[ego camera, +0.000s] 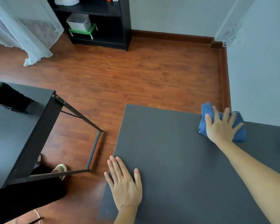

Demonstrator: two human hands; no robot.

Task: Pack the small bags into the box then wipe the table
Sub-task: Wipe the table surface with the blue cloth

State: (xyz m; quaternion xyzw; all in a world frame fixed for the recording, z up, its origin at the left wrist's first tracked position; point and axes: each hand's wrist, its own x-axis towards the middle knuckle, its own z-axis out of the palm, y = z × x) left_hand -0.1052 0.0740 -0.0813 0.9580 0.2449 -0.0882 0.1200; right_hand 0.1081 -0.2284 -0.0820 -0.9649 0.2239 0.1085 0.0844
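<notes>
A folded blue cloth [207, 110] lies at the far right corner of the dark grey table [176, 151], close to the wall. My right hand [221, 126] presses flat on top of it with fingers spread, arm stretched across the table. My left hand [123, 181] rests flat and open on the table's near left edge, holding nothing. No small bags show on this table. A black box-like container [10, 99] sits on a second dark table [11, 135] to the left; what is inside it is hidden.
Wooden floor [136, 75] lies between the two tables. The second table's metal legs [94, 151] stand close to my table's left edge. My foot [59, 169] is under that table. A black shelf unit [103, 21] stands at the far wall, a curtain [23, 38] at far left.
</notes>
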